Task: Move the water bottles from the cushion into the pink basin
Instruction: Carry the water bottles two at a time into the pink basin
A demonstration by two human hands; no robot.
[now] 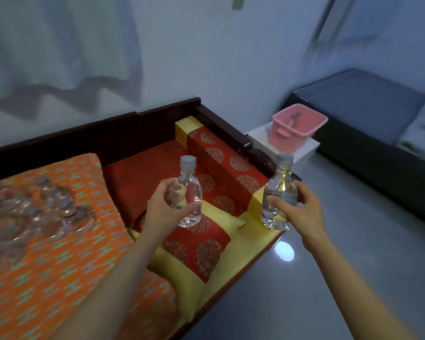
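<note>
**Two bottles held, remainder on cushion**

The wooden bench (142,123) carries red-and-yellow patterned upholstery. One orange cushion (59,253) lies at its left end. One grey sofa (368,111) stands along the far right wall. One white stand (302,148) sits on the floor just beyond the bench's right end.

One pink basin (296,127) rests on top of the white stand, upright. A small dark item is visible inside it; its identity cannot be determined.

A cluster of clear water bottles (35,209) lies on the orange cushion near its far left corner. The picture is blurred here; at least four caps can be made out, and an exact count cannot be given.

Two further bottles are off the cushion, both upright, capped and containing clear liquid:
- The left hand (165,204) has its grip closed around the left bottle (189,192), above the red seat.
- The right hand (297,207) has its grip closed around the right bottle (280,192), above the bench's right front corner.
</note>
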